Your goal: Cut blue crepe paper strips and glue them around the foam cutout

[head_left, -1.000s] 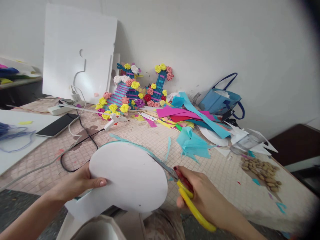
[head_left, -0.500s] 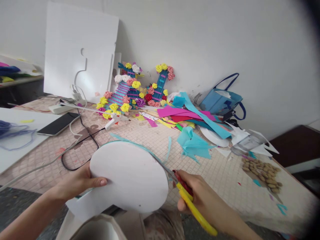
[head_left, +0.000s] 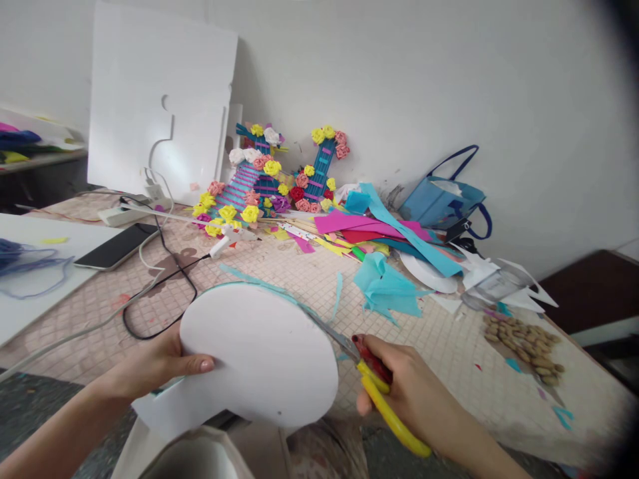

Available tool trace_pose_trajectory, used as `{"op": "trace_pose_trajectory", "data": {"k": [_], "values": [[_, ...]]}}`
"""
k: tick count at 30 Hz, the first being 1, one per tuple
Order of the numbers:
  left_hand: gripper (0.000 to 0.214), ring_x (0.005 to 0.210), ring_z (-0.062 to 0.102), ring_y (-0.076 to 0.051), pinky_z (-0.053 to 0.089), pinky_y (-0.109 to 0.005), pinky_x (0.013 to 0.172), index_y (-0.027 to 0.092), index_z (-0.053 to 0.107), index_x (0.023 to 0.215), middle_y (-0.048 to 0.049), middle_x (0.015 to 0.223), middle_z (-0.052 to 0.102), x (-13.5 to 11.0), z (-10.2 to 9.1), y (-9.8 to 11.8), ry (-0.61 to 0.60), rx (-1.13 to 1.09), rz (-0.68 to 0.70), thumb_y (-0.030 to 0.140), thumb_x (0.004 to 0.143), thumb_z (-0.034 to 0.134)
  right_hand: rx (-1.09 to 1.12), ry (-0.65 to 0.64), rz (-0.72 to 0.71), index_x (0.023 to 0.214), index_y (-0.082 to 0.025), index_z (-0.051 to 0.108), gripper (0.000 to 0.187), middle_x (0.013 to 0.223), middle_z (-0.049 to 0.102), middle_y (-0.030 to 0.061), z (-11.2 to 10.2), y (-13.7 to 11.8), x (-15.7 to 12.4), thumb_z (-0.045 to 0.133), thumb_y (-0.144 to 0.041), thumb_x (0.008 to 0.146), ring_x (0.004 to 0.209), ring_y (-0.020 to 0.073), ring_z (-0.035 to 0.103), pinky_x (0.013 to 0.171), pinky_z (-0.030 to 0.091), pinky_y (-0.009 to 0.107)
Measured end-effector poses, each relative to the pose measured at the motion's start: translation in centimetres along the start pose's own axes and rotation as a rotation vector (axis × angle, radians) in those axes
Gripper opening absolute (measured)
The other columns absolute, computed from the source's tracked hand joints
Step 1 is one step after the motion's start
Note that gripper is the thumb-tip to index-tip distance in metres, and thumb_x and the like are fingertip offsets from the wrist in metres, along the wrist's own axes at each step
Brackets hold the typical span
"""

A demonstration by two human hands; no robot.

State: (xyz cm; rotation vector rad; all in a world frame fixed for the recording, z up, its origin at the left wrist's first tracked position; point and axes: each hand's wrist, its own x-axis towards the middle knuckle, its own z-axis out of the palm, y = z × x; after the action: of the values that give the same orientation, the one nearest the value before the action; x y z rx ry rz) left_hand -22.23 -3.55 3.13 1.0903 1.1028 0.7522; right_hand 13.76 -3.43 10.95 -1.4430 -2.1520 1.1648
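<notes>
My left hand (head_left: pixel 182 359) grips a white board cutout (head_left: pixel 259 352) by its left side, thumb on the face and fingers behind. The cutout has a wide oval part and a straight piece at its lower left. A turquoise paper edge (head_left: pixel 239 283) shows along its top rim, with a thin strip hanging off it. In my right hand (head_left: pixel 399 379) are scissors (head_left: pixel 394 416) with yellow and red handles. Their blades lie along the cutout's upper right edge, partly hidden by it; how far apart they are I cannot tell.
A white glue gun (head_left: pixel 229 241) and a phone (head_left: pixel 117 246) lie at the left among cables. Flower-covered figures (head_left: pixel 244 186) lean at the wall. Colored paper (head_left: pixel 379 229), a crumpled turquoise sheet (head_left: pixel 387 286), a blue bag (head_left: pixel 444 199), a clear jar (head_left: pixel 494 289) and peanuts (head_left: pixel 524 346) sit rightward.
My right hand and the scissors have shifted slightly right and down along the edge, showing more blade. My left hand and the cutout stay almost where they were.
</notes>
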Motion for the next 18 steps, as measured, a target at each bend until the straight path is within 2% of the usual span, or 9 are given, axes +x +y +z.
{"op": "trace_pose_trajectory", "data": {"k": [3,6,11,18], "values": [[0.065,0.091,0.068,-0.025,0.059,-0.03,0.071,0.017,0.054,0.117,-0.0057,0.099,0.073,-0.1,0.2,0.1,0.003,0.021,0.008,0.038,0.063,0.082,-0.054,-0.026,0.028,0.077,-0.024,0.041,0.011,0.06,0.066,-0.0072,-0.4,-0.4,-0.1,0.05,-0.016,0.078,0.053,0.0103,0.057,0.052,0.035,0.021],[0.064,0.088,0.068,-0.024,0.059,-0.031,0.072,0.017,0.055,0.116,-0.0055,0.098,0.073,-0.1,0.3,0.2,0.004,0.033,0.0,0.039,0.062,0.081,-0.107,-0.034,0.035,0.077,-0.023,0.042,0.016,0.062,0.066,-0.0065,-0.7,-0.7,-0.2,0.056,-0.019,0.074,0.056,0.0112,0.058,0.054,0.036,0.022],[0.061,0.088,0.067,-0.024,0.059,-0.032,0.072,0.017,0.055,0.116,-0.006,0.099,0.073,-0.2,0.5,0.4,-0.015,0.064,0.017,0.036,0.064,0.081,-0.085,-0.037,0.039,0.081,-0.024,0.043,0.012,0.065,0.068,-0.0065,-0.8,-1.0,-0.2,0.054,-0.02,0.077,0.055,0.0112,0.058,0.055,0.037,0.023],[0.074,0.09,0.066,-0.021,0.059,-0.029,0.073,0.021,0.044,0.133,-0.0049,0.104,0.071,-0.1,0.6,0.6,-0.066,0.058,0.074,0.032,0.068,0.078,-0.107,-0.034,0.032,0.082,-0.024,0.044,0.013,0.062,0.068,-0.0066,-1.0,-1.2,-0.4,0.052,-0.017,0.075,0.054,0.0123,0.057,0.055,0.036,0.023]]}}
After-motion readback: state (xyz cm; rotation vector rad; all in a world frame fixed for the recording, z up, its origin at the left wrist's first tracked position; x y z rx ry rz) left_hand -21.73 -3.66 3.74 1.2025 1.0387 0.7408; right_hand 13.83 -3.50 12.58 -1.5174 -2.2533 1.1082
